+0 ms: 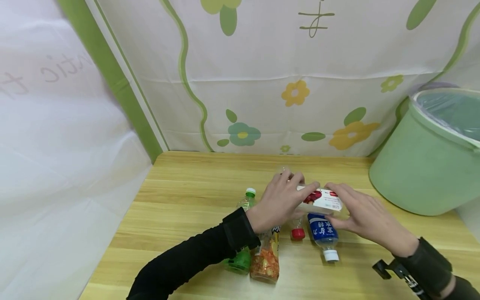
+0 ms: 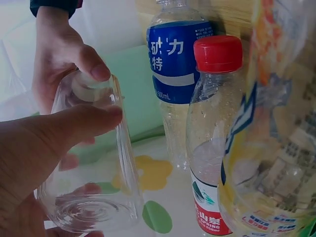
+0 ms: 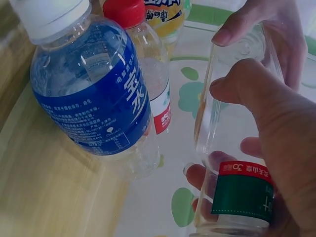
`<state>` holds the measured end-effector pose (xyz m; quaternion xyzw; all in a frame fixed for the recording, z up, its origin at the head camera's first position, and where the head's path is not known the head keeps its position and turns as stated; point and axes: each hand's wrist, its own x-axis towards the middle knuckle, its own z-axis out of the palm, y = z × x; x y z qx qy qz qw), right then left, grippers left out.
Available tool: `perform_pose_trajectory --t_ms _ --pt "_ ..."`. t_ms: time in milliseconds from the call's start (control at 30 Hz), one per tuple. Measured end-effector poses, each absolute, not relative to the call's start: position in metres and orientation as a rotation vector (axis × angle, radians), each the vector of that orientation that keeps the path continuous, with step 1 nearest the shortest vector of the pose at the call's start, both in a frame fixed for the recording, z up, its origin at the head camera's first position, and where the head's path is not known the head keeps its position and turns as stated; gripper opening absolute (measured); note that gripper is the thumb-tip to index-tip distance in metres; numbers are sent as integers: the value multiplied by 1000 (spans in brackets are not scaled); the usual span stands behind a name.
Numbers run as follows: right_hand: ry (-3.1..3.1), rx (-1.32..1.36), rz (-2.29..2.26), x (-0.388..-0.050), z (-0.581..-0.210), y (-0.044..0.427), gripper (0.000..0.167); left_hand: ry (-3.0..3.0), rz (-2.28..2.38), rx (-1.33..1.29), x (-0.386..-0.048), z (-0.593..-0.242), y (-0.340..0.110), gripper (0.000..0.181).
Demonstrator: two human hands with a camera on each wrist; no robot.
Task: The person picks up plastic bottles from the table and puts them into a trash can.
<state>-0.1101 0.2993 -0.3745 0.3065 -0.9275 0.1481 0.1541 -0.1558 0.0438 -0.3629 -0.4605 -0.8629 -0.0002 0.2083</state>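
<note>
Both hands grip a clear, square-sided plastic bottle (image 1: 323,200) held lengthwise above the table. My left hand (image 1: 279,200) holds its base end. At the opposite end is my right hand (image 1: 369,212), thumb and fingers on either side. The head view shows red fruit on the label; a red and green label face (image 3: 242,192) appears in the right wrist view. Below the hands lie a blue-labelled bottle (image 1: 323,229) with a white cap, a red-capped bottle (image 2: 217,98), an orange-patterned bottle (image 1: 265,262) and a green bottle (image 1: 240,262), partly hidden by the left arm.
A pale green bin (image 1: 423,162) with a clear liner stands at the table's right back. Behind the wooden table (image 1: 187,200) hangs a white curtain (image 1: 255,104) printed with flowers. White cloth (image 1: 67,187) also covers the left side.
</note>
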Motion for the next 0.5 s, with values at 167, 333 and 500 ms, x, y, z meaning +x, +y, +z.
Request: perform_pose_trajectory --t_ms 167,333,500 --pt "-2662 883 429 -110 -376 300 84 -2453 -60 -1337 -157 -366 35 81" --pt "-2689 853 398 -109 -376 303 86 -2568 -168 -1328 -163 -367 19 85" --pt "-2732 812 403 -106 -378 310 86 -2681 -323 -1242 -168 -370 -10 86"
